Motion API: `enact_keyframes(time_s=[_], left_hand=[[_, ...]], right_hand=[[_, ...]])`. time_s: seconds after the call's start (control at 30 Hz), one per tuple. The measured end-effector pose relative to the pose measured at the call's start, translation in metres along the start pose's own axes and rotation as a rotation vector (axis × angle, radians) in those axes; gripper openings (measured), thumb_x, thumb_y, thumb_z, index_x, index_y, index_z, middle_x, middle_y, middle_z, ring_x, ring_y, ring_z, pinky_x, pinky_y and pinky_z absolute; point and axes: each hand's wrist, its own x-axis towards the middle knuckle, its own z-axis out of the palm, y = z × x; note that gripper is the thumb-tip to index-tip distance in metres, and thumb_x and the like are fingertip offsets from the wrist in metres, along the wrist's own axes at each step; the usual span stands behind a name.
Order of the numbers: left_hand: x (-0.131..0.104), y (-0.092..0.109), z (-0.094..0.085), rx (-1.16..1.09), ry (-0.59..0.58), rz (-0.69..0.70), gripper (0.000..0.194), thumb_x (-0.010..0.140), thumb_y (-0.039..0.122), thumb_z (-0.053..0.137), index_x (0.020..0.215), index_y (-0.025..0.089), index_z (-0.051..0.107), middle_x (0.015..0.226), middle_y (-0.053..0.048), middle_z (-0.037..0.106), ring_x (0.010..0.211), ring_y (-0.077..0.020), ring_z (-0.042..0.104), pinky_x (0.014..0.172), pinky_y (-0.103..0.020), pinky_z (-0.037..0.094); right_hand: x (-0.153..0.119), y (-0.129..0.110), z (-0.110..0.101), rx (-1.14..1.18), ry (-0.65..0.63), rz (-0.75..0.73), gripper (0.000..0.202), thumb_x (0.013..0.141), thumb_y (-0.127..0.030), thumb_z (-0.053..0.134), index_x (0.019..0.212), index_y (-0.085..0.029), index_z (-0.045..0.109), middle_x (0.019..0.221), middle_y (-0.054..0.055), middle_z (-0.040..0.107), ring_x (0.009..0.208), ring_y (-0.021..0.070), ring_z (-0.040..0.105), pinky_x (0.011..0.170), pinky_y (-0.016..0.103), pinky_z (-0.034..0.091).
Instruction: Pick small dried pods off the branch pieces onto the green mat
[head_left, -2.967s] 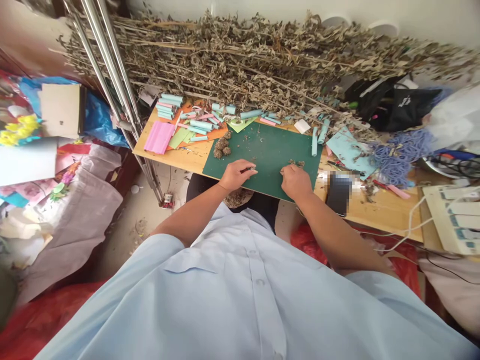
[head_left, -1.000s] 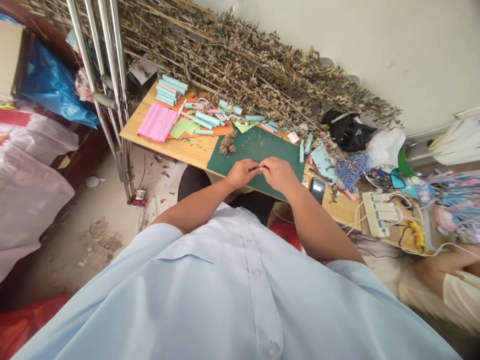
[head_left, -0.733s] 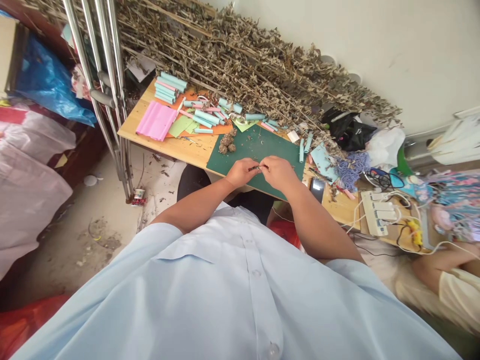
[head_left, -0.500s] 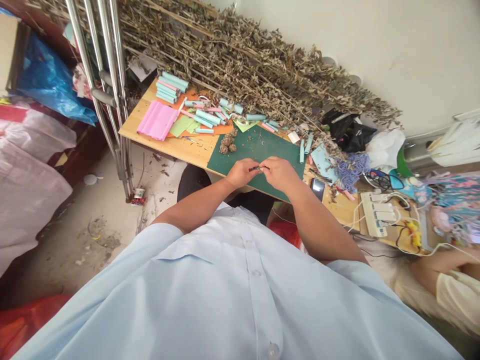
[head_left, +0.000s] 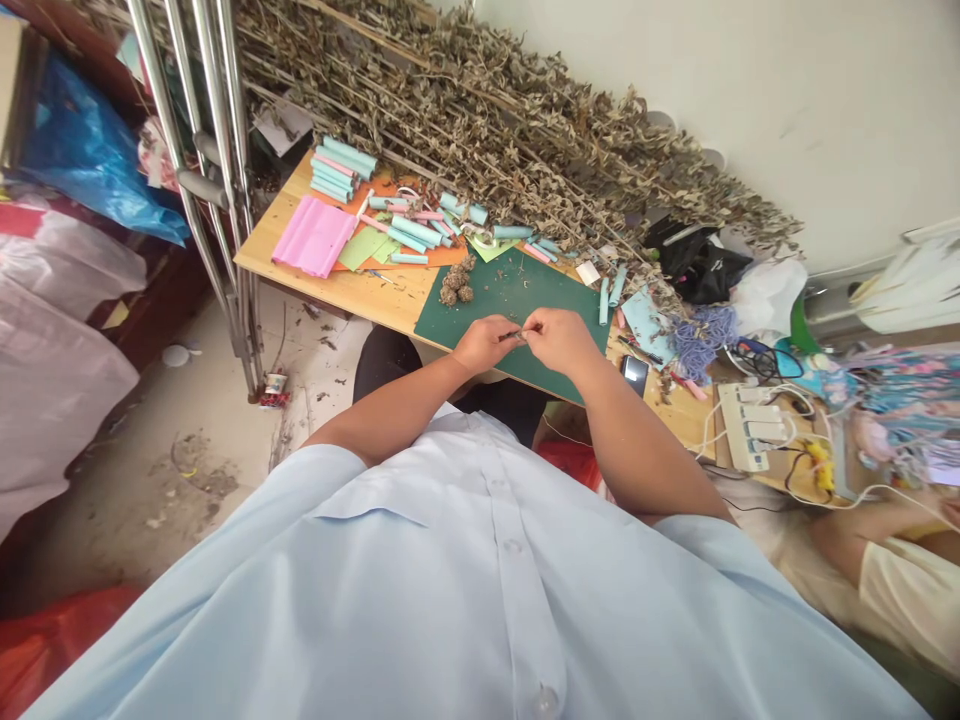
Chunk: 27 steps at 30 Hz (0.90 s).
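My left hand [head_left: 484, 345] and my right hand [head_left: 555, 340] meet at the front edge of a green mat [head_left: 517, 290]. The fingers of both are pinched together on something small and dark between them, too small to name. Several brown clumps [head_left: 455, 283] lie on the mat beyond my left hand. Crumbs of dry leaf are scattered over the mat.
Dried leafy stalks [head_left: 465, 120] stretch along the back. Rolled blue papers [head_left: 345, 165] and a pink sheet [head_left: 313, 237] lie at the left of the table. A phone [head_left: 634, 373], purple yarn [head_left: 705, 335] and a power strip [head_left: 742, 425] lie right. Metal crutches [head_left: 217, 180] stand left.
My right hand's fingers have shifted very slightly up and outward around the small thing. A person's arm at the far right has moved. The whole view has shifted a little.
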Motion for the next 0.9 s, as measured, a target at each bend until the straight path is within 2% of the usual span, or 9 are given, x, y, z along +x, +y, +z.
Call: enact_keyframes(time_s=[0.2,0.43,0.57,0.7,0.8,0.9], left_hand=[[-0.001,-0.002,0.001,0.004,-0.008,0.025,0.021,0.099,0.035,0.070,0.101,0.018,0.082,0.089,-0.006,0.074,0.085,-0.0167,0.067,0.082,-0.028,0.051],[-0.001,-0.009,0.006,0.007,0.008,0.030,0.026,0.097,0.042,0.073,0.101,0.018,0.082,0.089,-0.006,0.074,0.086,-0.0170,0.068,0.082,-0.027,0.051],[0.000,-0.010,0.007,0.001,0.014,0.037,0.026,0.097,0.043,0.074,0.102,0.018,0.082,0.089,-0.005,0.074,0.086,-0.0170,0.068,0.082,-0.027,0.050],[0.000,-0.009,0.006,0.003,0.024,0.007,0.028,0.097,0.044,0.073,0.104,0.018,0.082,0.089,-0.006,0.074,0.086,-0.0168,0.068,0.082,-0.027,0.051],[0.000,-0.008,0.005,0.016,0.021,-0.010,0.029,0.098,0.045,0.072,0.101,0.018,0.082,0.088,-0.006,0.075,0.084,-0.0164,0.067,0.080,-0.027,0.050],[0.000,-0.006,0.004,0.013,0.009,0.009,0.030,0.099,0.045,0.070,0.099,0.018,0.082,0.088,-0.006,0.075,0.083,-0.0164,0.067,0.079,-0.027,0.051]], right_hand=[[0.003,-0.008,-0.006,-0.063,-0.058,0.012,0.016,0.087,-0.017,0.065,0.090,-0.020,0.080,0.088,0.007,0.079,0.083,0.0220,0.070,0.079,0.030,0.049],[0.021,-0.007,-0.011,0.081,-0.183,0.162,0.011,0.074,-0.015,0.071,0.078,-0.019,0.080,0.057,0.000,0.069,0.060,0.0173,0.067,0.063,0.025,0.047],[0.031,-0.008,-0.012,0.018,-0.255,0.150,0.008,0.069,-0.015,0.074,0.073,-0.020,0.079,0.053,0.001,0.067,0.058,0.0178,0.066,0.060,0.026,0.046],[0.031,-0.011,-0.012,-0.048,-0.193,0.112,0.010,0.069,-0.014,0.074,0.073,-0.020,0.080,0.063,0.004,0.073,0.066,0.0201,0.068,0.066,0.028,0.047],[0.022,-0.009,-0.011,0.015,-0.107,0.093,0.011,0.075,-0.015,0.072,0.080,-0.021,0.080,0.071,0.003,0.076,0.070,0.0192,0.068,0.070,0.028,0.048],[0.011,-0.004,-0.007,0.085,-0.074,0.075,0.011,0.081,-0.018,0.069,0.082,-0.021,0.080,0.073,0.002,0.076,0.070,0.0182,0.066,0.071,0.029,0.047]])
